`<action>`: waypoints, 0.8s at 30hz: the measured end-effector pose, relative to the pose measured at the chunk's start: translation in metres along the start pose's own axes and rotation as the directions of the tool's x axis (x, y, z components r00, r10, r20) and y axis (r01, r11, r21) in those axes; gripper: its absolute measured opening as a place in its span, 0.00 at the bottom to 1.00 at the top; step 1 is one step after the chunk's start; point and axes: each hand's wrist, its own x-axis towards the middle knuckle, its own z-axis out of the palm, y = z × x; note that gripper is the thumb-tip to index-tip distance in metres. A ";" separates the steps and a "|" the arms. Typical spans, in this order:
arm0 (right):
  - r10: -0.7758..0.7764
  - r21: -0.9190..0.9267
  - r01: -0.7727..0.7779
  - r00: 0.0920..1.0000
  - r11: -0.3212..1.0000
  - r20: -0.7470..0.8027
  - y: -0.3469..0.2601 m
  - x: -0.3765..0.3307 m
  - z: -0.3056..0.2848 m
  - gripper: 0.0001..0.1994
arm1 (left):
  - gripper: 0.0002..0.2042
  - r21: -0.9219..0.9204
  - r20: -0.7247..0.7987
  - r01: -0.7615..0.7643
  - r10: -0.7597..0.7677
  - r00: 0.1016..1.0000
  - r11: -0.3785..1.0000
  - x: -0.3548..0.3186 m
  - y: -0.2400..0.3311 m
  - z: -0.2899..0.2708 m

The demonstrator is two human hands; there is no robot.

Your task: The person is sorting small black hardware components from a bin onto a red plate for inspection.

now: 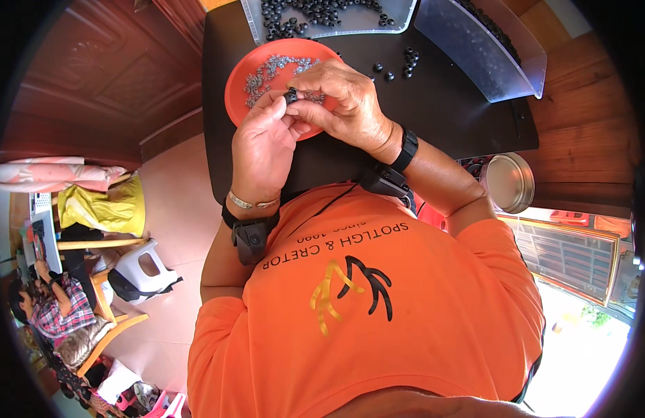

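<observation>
Above the orange-red round plate (233, 83), my two hands meet at a small black round part (291, 96). My left hand (263, 150) pinches it between thumb and fingertips. The thumb and forefinger of my right hand (354, 104) close on it from the other side. Whether a small metal piece is also between the fingertips is hidden. Many small silvery metal pieces (272, 68) lie spread on the plate, partly covered by my hands.
A clear plastic bin (336, 31) of black round parts stands at the far edge of the dark table (441, 125). Another bin (475, 63) of dark parts stands at the right. Several loose black parts (410, 61) lie between. Another person (61, 306) sits at far left.
</observation>
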 end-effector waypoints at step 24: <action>0.382 0.289 -0.418 0.907 0.861 0.175 -0.002 0.000 -0.005 0.03 | 0.07 -0.053 -0.045 0.039 -0.041 0.998 0.998 0.002 -0.003 -0.004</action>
